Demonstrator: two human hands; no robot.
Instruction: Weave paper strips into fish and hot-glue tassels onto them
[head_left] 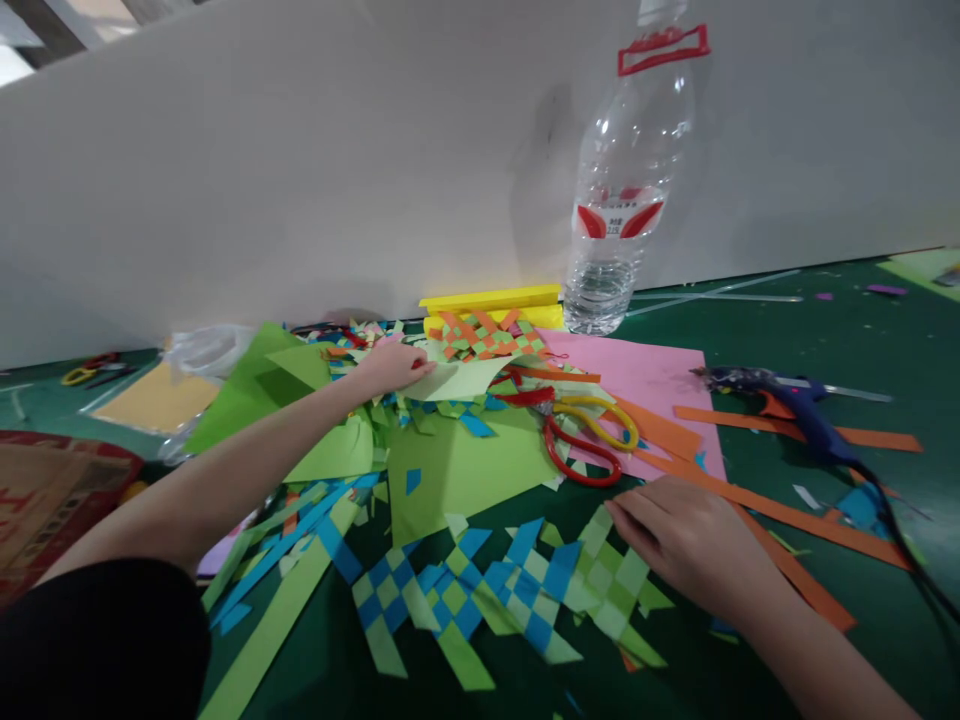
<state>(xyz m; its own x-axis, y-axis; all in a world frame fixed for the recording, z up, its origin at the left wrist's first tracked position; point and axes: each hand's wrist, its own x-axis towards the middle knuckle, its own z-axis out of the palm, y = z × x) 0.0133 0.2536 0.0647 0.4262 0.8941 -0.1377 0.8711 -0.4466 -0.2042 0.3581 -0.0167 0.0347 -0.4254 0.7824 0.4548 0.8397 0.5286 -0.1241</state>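
Observation:
My left hand (391, 368) reaches over the paper heap with its fingers pinched at the edge of a pale green sheet of paper (463, 379). On the near side, my right hand (686, 535) lies low with fingers bent together; their tips meet the right end of a woven paper band (459, 592) of blue and green strips. Whatever may be between those fingers is hidden. Scissors (585, 430) with red and yellow handles rest between the hands. Under them are a green sheet (465, 470) and a pink sheet (652, 375). Behind the left hand's sheet lies an orange-and-green woven piece (484, 337).
A large plastic bottle (619, 190) with some water stands against the white wall (315, 170). At right lies a blue glue gun (806, 410) with a black cord, among orange strips (795, 510). A cardboard box (56, 510) sits at left. Yellow rolled paper (491, 300) lies behind.

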